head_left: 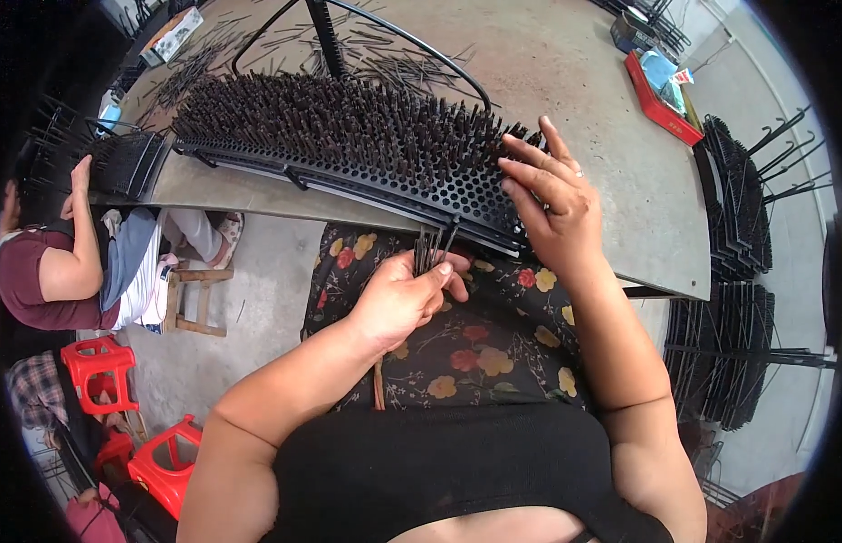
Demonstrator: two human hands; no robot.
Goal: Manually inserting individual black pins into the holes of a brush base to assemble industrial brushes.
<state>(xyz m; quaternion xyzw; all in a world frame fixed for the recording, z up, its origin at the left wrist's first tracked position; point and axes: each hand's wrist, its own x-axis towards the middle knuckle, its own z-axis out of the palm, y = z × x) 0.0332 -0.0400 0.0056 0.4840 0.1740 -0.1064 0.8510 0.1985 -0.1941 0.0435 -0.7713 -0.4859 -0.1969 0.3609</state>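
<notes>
In my left hand (398, 299) is a small bundle of thin dark rods (427, 251), gripped upright between thumb and fingers just in front of the table edge. My right hand (557, 195) is over the right end of a long black perforated rack (376, 185). Its thumb and index fingertips come close together beside the standing rods, while the other fingers stretch upward; whatever is between the tips is too small to make out. Dense dark rods (321, 122) stand in the rack's holes, thinner toward the right front, where bare holes show.
Loose rods (394, 68) lie scattered behind the rack on the table (566, 54). A red tray (661, 104) sits at the right edge, near stacked black racks with hooks (738, 199). At left, another person (59, 271) sits by a similar rack; red stools (100, 371) stand below.
</notes>
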